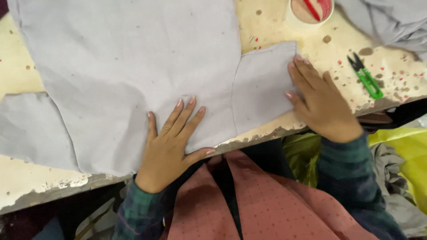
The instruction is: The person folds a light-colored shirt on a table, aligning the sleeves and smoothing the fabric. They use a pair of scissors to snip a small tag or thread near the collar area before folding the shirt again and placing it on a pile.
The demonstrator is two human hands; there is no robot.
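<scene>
Both hands (249, 120) flat, grey fabric (133, 66) beneath

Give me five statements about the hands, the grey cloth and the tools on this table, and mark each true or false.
1. The left hand lies flat on the grey cloth. True.
2. The right hand holds the green thread snips. False: the snips lie apart on the table, and the hand rests at the edge of the smaller cloth piece.
3. A round container stands at the table's far edge. True.
4. The cloth is bright red. False: it is grey.
5. Both hands are clenched into fists. False: the fingers are spread out.
</scene>
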